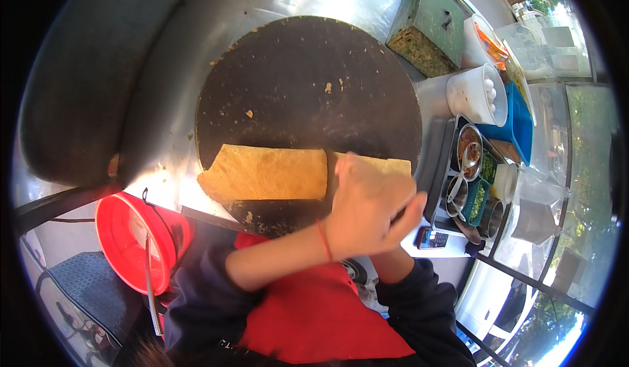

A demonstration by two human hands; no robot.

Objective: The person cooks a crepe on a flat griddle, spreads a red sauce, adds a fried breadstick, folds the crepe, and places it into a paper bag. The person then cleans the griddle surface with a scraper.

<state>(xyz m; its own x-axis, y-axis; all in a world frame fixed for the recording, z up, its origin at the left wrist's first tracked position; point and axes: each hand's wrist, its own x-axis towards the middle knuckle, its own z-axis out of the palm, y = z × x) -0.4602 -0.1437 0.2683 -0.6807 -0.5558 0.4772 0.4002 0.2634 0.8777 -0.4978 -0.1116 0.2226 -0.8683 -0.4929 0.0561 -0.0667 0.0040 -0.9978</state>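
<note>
A round dark griddle (304,87) takes up the middle, with crumbs on its surface. Along its near side lies a folded golden flatbread, like a crepe, in two parts split by a dark gap. The left part (270,173) is in full view; my left hand (373,200) mostly covers the right part (395,164). My left hand, blurred, reaches across with its back up and a red string on the wrist. My right forearm (391,266) passes under it, and my right hand is largely hidden there. What either hand grips, I cannot make out.
At right stand a green metal box (432,28), a white bucket of eggs (474,94), a blue bin (516,121), and a tray (437,185) with fillings and spoons. A calculator-like device (432,238) lies nearer. A red bucket (135,242) stands at lower left.
</note>
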